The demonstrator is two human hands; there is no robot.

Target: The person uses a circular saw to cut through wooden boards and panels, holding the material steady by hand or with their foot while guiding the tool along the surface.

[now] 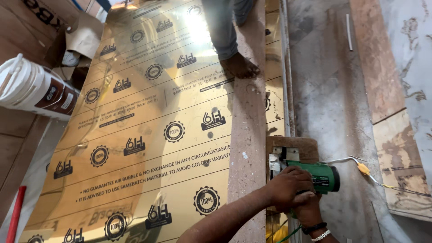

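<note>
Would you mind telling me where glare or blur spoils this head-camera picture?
Head view: strong glare whitens the top of the gold mirror sheet beside a person's bare foot; the sheet's reflections look warped; both hands, left hand and right hand, on the green power tool are sharp, evenly lit.

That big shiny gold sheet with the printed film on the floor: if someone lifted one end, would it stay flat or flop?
The gold mirror-finish sheet would probably bend: it looks thin and wide, and its reflections already ripple. Its glossy film looks slippery to grip. A long wooden board and a person's bare foot rest on it, so it likely slides or lifts easily when unweighted.
</note>
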